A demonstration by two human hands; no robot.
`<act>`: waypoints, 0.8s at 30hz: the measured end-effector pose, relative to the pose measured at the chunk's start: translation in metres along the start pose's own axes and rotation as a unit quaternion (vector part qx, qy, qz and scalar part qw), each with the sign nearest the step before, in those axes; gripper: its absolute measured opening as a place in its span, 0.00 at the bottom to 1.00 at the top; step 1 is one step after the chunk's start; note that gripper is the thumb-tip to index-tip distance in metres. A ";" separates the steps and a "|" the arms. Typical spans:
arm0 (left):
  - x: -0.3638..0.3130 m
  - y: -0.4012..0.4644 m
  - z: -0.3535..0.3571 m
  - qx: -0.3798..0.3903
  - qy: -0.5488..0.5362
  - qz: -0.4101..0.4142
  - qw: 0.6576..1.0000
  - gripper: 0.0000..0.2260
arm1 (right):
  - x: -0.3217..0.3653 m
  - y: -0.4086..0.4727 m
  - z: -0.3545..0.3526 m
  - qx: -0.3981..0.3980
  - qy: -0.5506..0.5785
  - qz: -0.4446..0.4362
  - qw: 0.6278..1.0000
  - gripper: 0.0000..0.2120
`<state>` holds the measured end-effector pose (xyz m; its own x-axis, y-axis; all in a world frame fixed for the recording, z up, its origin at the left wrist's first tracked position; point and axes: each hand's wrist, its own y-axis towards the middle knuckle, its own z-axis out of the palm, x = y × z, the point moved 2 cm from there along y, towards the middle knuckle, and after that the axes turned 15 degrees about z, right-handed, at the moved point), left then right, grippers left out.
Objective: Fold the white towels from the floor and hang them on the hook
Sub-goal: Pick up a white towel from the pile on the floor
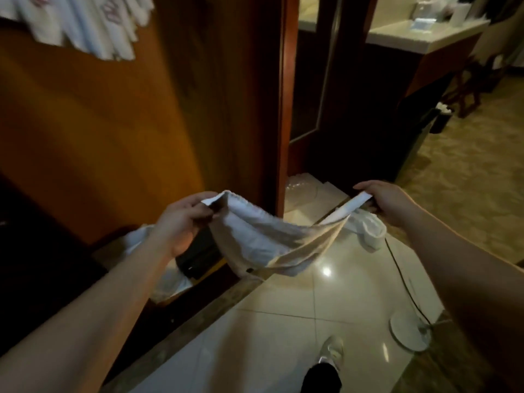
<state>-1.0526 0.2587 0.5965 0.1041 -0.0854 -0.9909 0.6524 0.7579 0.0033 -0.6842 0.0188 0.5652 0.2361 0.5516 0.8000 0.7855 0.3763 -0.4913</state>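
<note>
Head view shows a white cotton towel [266, 239] stretched in the air between two hands, above a glossy pale tiled floor [283, 336]. The left hand [181, 219] pinches one end with curled fingers and thumb; the right hand [385, 202] grips the other end, folded into a narrow band. The middle of the towel sags low.

A risk, in my judgement: the sagging part could twist or slip from the left pinch, because the grip takes only a small corner, and then the fold would come out uneven.

Both forearms reach forward, well apart, palms turned inward. Another crumpled white cloth [365, 231] lies on the floor under the right hand. White towels with red marks [85, 24] already hang on the orange wooden wall [99, 131]; the hook itself I cannot see.
</note>
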 end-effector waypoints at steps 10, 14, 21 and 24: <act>-0.100 -0.079 -0.137 -0.159 0.352 0.177 0.905 0.05 | 0.036 -0.085 0.051 0.221 0.008 -0.031 0.975 0.15; -0.120 -0.103 -0.158 -0.161 0.205 0.174 0.950 0.09 | 0.066 -0.114 0.068 0.012 -0.208 -0.173 0.963 0.08; -0.128 -0.131 -0.181 -0.191 0.000 0.215 0.958 0.13 | 0.082 -0.153 0.109 0.188 0.064 -0.180 0.963 0.09; -0.115 -0.136 -0.189 -0.187 -0.028 0.159 0.969 0.09 | 0.074 -0.161 0.125 0.217 0.136 -0.141 0.956 0.09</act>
<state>-1.2953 0.2879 0.6850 0.3021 0.1632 -0.9392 0.2648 0.9321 0.2471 -0.8647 0.0923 0.6602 0.2368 0.1911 0.9526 0.5430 0.7870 -0.2929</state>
